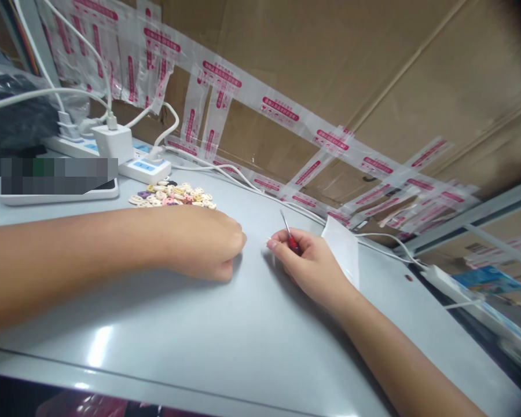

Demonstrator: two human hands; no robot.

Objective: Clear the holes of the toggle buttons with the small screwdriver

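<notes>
My left hand [212,243] is closed low over the grey tabletop, its fingers curled under. Whatever they pinch, if anything, is hidden by the back of the hand. Facing it, my right hand [306,258] grips a small screwdriver [293,243] with a red handle, its thin metal shaft pointing up and away. A tiny whitish piece [268,241] shows at the tips of the right thumb and forefinger, too small to name. Just beyond my left wrist lies a pile of small button-like pieces [176,196], mostly cream, with some pink, yellow and purple.
White power strips [145,169] with a plugged-in charger [112,142] stand at the back left, beside a white-edged device [61,198]. A white sheet [342,249] lies behind my right hand. Cables run along a taped cardboard wall [260,133]. Another power strip [460,295] lies right.
</notes>
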